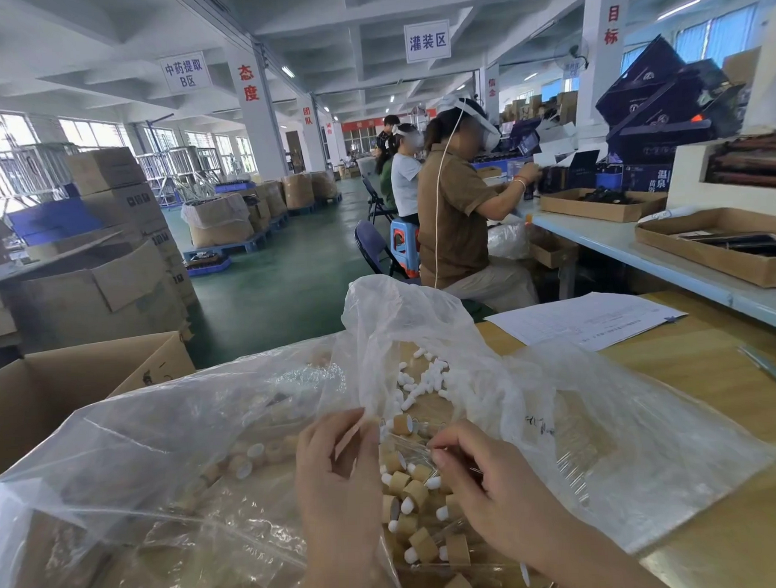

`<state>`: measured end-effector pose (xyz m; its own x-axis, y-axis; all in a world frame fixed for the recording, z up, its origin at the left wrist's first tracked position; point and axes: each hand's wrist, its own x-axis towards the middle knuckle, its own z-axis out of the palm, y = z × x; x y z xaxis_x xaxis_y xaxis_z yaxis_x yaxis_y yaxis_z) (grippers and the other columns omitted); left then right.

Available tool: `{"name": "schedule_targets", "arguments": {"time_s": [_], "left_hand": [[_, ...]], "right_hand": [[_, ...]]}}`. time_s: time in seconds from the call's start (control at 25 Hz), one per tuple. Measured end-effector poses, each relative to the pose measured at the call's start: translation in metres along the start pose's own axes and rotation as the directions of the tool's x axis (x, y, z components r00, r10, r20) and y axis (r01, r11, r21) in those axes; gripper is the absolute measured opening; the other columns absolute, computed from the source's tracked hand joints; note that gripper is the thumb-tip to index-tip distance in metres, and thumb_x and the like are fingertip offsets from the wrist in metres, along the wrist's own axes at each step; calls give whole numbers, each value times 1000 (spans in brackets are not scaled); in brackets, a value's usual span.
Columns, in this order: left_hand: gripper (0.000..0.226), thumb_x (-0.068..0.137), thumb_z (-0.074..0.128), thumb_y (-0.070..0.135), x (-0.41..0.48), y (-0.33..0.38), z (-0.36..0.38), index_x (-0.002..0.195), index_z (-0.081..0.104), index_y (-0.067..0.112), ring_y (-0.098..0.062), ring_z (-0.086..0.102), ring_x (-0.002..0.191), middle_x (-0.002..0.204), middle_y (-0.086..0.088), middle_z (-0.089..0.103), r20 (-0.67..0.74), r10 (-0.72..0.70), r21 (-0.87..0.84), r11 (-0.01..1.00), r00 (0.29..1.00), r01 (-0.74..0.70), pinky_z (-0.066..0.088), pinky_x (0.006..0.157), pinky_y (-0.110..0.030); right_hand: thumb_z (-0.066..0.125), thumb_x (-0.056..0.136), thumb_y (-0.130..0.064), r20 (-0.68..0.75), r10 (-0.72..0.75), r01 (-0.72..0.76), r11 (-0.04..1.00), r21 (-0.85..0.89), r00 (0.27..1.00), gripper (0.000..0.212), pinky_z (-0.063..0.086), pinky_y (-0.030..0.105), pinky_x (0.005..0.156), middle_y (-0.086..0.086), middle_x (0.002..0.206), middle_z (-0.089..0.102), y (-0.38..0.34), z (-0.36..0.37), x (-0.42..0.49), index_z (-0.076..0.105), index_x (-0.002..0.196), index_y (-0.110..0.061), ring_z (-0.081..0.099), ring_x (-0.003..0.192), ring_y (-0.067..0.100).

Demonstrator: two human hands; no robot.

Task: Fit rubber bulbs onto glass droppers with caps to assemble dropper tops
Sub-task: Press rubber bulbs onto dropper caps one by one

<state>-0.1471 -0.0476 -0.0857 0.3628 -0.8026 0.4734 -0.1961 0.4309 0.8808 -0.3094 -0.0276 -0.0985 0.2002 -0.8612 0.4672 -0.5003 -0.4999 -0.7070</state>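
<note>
Left hand (336,469): curled; cannot tell what it holds.
Right hand (487,476): pinches thin clear glass dropper (417,442).
Dropper: probably breaks easily; hold gently near top.

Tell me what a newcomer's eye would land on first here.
Crumpled clear plastic bags cover the near table, with the left hand and right hand close together at their middle. Between the hands lies a heap of tan caps fitted with white bulbs; loose bulbs lie farther back. Behind, seated workers in headsets line the right-hand bench.
</note>
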Motion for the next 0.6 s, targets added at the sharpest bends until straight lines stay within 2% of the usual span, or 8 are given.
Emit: {"name": "schedule_targets", "arguments": {"time_s": [0.12, 0.2, 0.28, 0.36, 0.44, 0.52, 0.6], "left_hand": [[23, 76, 77, 16, 8, -5, -3, 92, 68, 31, 4, 66, 80, 86, 15, 71, 42, -185, -108, 976, 982, 189, 49, 65, -6], [16, 77, 75, 18, 11, -7, -6, 89, 71, 28, -3, 69, 77, 83, 13, 73, 89, -239, -126, 960, 967, 249, 53, 72, -18], [10, 79, 74, 17, 12, -5, -7, 82, 74, 26, -12, 71, 74, 79, 5, 74, 126, -258, -145, 950, 958, 275, 54, 73, -29], [11, 77, 76, 18, 11, -3, -7, 78, 75, 29, -12, 71, 72, 76, 4, 74, 134, -245, -130, 956, 960, 263, 53, 71, -28], [10, 73, 78, 20, 9, 0, -7, 78, 75, 29, -11, 71, 73, 76, 5, 74, 141, -232, -119, 961, 962, 249, 53, 69, -24], [11, 71, 79, 15, 6, 2, -6, 78, 75, 24, -9, 70, 72, 75, 4, 73, 148, -220, -142, 960, 964, 241, 53, 62, -16], [17, 70, 80, 9, 4, 4, -5, 79, 74, 22, -5, 69, 69, 74, 5, 73, 170, -193, -136, 967, 966, 217, 50, 58, -9]], "right_hand": [[41, 95, -44, -13, -36, 36, 999, -1, 999, 9, 37, 15, 55, -6, 78, 57, 0, 0, -1, 50, 95, -46, 50, 62, 13], [36, 93, -53, -22, -43, 44, 999, 5, 999, 15, 38, 18, 54, -2, 79, 57, 0, 2, -1, 50, 97, -47, 50, 62, 16], [35, 90, -57, -31, -32, 32, 999, 6, 999, 19, 45, 25, 58, 0, 82, 59, 0, 2, 0, 50, 99, -48, 54, 65, 18], [37, 89, -57, -22, -16, 16, 1000, 1, 1000, 18, 49, 34, 63, 1, 80, 60, -1, 1, 0, 51, 98, -51, 56, 67, 19], [42, 94, -49, 2, 3, -3, 1000, -19, 1000, 10, 49, 36, 64, 1, 77, 59, -2, 0, 0, 51, 97, -52, 56, 65, 19], [45, 98, -36, 23, 8, -7, 999, -52, 1000, 17, 46, 28, 57, -4, 76, 60, 0, -1, 1, 49, 95, -52, 55, 62, 14], [44, 100, -32, 66, 16, -8, 993, -119, 998, 18, 40, 18, 55, -22, 76, 58, 2, -2, 2, 46, 96, -49, 53, 62, 3]]}}
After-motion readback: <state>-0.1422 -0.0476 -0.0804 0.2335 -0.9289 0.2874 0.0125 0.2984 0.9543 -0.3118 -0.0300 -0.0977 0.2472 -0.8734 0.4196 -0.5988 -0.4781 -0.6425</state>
